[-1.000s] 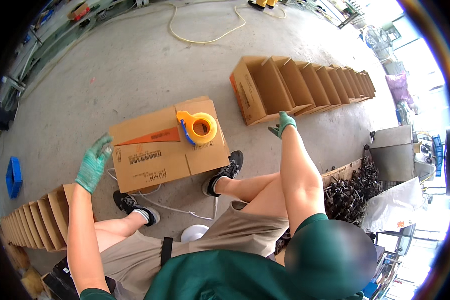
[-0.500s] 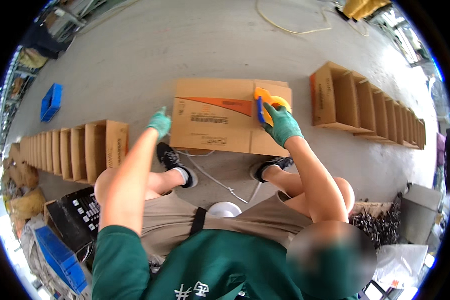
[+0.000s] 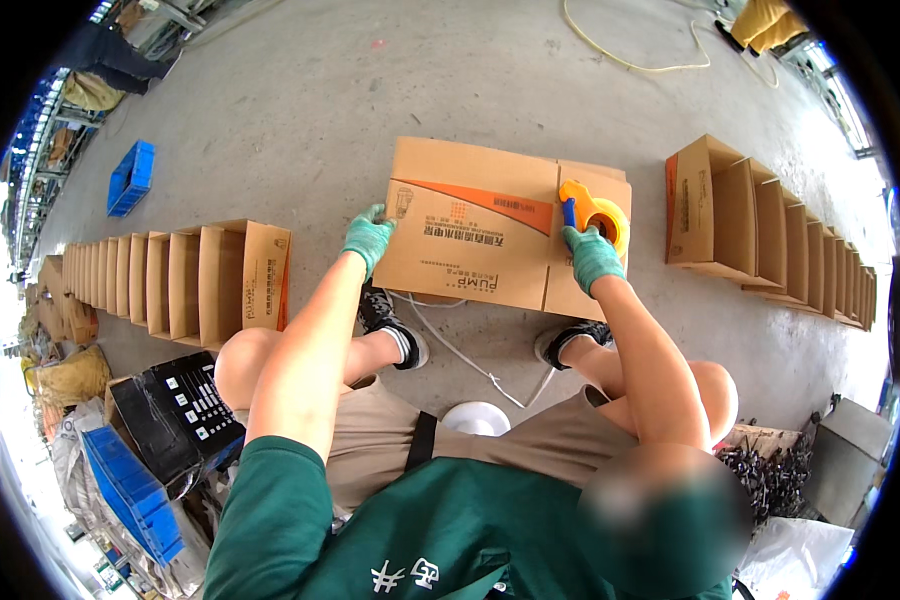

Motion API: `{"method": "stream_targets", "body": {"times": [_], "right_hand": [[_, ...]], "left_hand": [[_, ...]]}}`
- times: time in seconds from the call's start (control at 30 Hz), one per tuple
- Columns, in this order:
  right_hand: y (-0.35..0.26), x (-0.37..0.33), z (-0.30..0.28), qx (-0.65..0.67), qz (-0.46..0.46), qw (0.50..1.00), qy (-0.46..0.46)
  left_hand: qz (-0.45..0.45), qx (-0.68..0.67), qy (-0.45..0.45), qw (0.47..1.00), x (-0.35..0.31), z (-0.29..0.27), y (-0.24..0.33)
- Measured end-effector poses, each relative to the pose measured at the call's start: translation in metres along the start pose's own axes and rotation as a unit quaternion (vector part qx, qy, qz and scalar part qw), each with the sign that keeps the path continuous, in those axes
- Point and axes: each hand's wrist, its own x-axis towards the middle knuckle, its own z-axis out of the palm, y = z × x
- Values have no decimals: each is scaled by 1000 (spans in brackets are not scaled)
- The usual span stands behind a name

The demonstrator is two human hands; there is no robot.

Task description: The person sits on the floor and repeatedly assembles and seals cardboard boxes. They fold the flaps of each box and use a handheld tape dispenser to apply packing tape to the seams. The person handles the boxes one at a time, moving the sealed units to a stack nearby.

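A flattened-looking brown cardboard box (image 3: 470, 225) with an orange stripe and dark print lies in front of my feet. My left hand (image 3: 369, 242), in a green glove, grips its left edge with the fingers bent around it. In my gloved right hand (image 3: 596, 262) is a yellow-and-blue tape dispenser (image 3: 579, 205) with a roll of yellow tape. It rests over the right part of the box, close to a crosswise seam. The right fingers are closed around its handle, partly hidden from above.
Rows of open cardboard boxes stand at left (image 3: 265, 275) and right (image 3: 688, 205). A blue crate (image 3: 130, 180) sits at far left, another blue bin (image 3: 135, 495) at near left by a black carton (image 3: 175, 415). White cord (image 3: 450, 350) trails between my shoes. Other people's legs show at the far corners.
My left hand has come in to the box's left edge. The right hand still holds the tape dispenser, now turned so its roll shows more. The whole view has shifted slightly.
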Motion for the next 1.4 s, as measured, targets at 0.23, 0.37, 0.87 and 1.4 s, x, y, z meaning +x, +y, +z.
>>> {"method": "stream_targets", "body": {"times": [0.23,0.37,0.87,1.4], "right_hand": [[10,16,4,173,68,969,163],[11,21,9,682,291,656,139],[-74,-34,-162,-47,-37,954,295],[-126,-45,-131,125,-270,882,366]], "left_hand": [[54,-106,28,992,11,-71,28],[67,-150,51,985,-6,-144,60],[140,-142,89,976,-30,-181,20],[109,38,140,983,-72,-187,43]]}}
